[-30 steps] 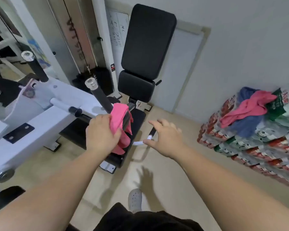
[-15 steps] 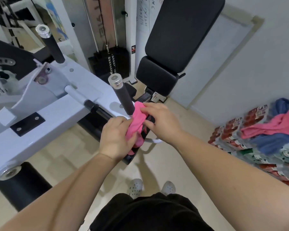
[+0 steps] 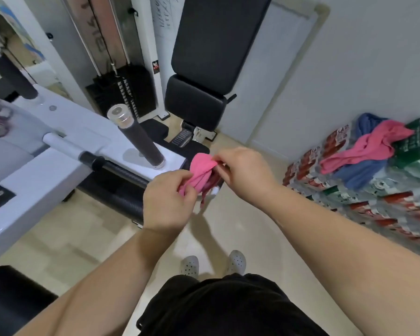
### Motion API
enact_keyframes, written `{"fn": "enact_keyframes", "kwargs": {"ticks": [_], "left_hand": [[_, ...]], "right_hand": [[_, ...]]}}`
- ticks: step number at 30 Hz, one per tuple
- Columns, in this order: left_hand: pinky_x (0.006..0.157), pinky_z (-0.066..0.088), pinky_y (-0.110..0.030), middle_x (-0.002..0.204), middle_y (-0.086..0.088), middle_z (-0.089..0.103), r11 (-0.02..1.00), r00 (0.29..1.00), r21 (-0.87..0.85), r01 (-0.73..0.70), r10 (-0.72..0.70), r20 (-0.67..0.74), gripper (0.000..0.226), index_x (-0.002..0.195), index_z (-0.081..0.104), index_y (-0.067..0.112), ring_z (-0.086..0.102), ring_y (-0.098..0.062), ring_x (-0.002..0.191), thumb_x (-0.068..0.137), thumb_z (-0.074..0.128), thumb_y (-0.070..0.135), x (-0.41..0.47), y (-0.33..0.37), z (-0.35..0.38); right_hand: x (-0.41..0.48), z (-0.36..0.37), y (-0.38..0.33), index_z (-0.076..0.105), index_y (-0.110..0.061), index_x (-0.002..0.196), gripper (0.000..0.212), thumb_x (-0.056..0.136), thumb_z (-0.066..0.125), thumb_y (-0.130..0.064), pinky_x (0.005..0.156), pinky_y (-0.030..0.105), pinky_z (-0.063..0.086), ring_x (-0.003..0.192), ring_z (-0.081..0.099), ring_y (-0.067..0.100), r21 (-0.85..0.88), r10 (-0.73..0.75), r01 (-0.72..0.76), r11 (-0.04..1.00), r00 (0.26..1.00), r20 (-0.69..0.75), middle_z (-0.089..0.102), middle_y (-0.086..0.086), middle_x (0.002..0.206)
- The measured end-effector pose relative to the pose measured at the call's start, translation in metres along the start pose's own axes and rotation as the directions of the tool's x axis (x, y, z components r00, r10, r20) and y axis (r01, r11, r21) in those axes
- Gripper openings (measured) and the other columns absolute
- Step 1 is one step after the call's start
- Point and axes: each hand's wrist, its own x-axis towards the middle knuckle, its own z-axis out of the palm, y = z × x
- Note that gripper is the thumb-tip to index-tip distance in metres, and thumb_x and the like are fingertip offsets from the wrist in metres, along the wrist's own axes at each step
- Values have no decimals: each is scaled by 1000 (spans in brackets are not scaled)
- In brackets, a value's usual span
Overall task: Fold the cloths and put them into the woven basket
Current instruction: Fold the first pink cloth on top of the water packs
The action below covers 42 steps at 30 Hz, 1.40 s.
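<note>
Head view: just right of the black post (image 3: 141, 139), a bunched pink cloth (image 3: 201, 172) is held above the floor between both hands. Fingers of the left hand (image 3: 166, 202) curl round its lower part. Fingers of the right hand (image 3: 243, 173) pinch its top fold. Far right of the post, a second pink cloth (image 3: 374, 146) and a blue cloth (image 3: 359, 172) lie on stacked red-and-green packs (image 3: 398, 202), their print too blurred to read. Handwriting on the white board (image 3: 165, 18) behind the post is illegible.
</note>
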Motion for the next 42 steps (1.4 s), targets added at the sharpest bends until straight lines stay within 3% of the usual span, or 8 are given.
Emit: {"fn": "enact_keyframes", "kwargs": {"ticks": [4, 7, 14, 18, 23, 28, 31, 42], "left_hand": [[75, 49, -18, 82, 10, 67, 931, 982, -342, 132, -76, 171, 39, 108, 60, 38, 63, -5, 76, 81, 66, 11, 3, 40, 26], [63, 51, -17, 86, 6, 65, 897, 951, -430, 104, 37, 307, 37, 113, 63, 28, 61, -5, 72, 85, 65, 4, 6, 71, 52], [78, 46, -15, 89, 18, 64, 911, 811, -349, -218, 368, 455, 30, 90, 69, 28, 59, 3, 84, 87, 56, 1, -1, 161, 136], [74, 36, -4, 80, 9, 63, 854, 702, -339, -395, 519, 488, 25, 81, 70, 20, 54, 4, 79, 79, 50, 6, -21, 225, 190], [70, 41, -13, 78, 6, 63, 734, 532, -372, -569, 673, 514, 8, 82, 70, 19, 56, -6, 74, 81, 76, 25, -62, 310, 268], [76, 45, -21, 81, 6, 66, 677, 442, -452, -581, 728, 524, 2, 85, 73, 18, 61, -10, 81, 87, 74, 19, -92, 393, 333], [78, 46, -25, 81, 15, 64, 648, 392, -473, -597, 750, 533, 6, 85, 73, 24, 59, -6, 84, 88, 68, 25, -106, 435, 367], [72, 50, -27, 80, 5, 65, 728, 414, -527, -439, 684, 600, 9, 83, 72, 17, 60, -8, 76, 91, 68, 15, -98, 553, 507]], "right_hand": [[-46, -27, 34, 75, -20, 96, 12, 90, 68, -28, 72, 33, 51, 83, 69, 22, 121, 229, -219, 968, 971, -70, 75, -2, 87], [-86, -45, 66, 76, -20, 89, 6, 86, 75, -26, 66, 26, 44, 72, 62, 11, 264, 371, -345, 901, 927, -53, 68, -10, 76], [-191, -84, 137, 72, -5, 81, 7, 84, 77, -9, 60, 14, 42, 60, 56, -2, 535, 610, -486, 691, 789, -71, 67, 0, 69], [-251, -105, 189, 72, -7, 81, 6, 85, 76, -8, 63, 28, 50, 64, 59, 9, 652, 704, -506, 564, 708, -60, 70, 15, 75], [-334, -147, 262, 74, -10, 82, 4, 84, 77, -8, 60, 17, 47, 62, 59, 6, 707, 767, -494, 507, 633, -108, 70, 9, 74], [-417, -185, 330, 73, -23, 82, 12, 88, 74, -12, 64, 29, 50, 68, 61, 9, 678, 797, -525, 515, 584, -153, 72, 7, 79], [-450, -204, 357, 69, -23, 85, 12, 92, 68, -14, 60, 13, 43, 64, 62, 0, 631, 811, -558, 539, 545, -211, 68, -4, 76], [-495, -238, 501, 70, -34, 86, 23, 88, 67, -11, 67, 10, 40, 79, 59, -5, 507, 881, -726, 464, 441, -174, 64, -20, 82]]}}
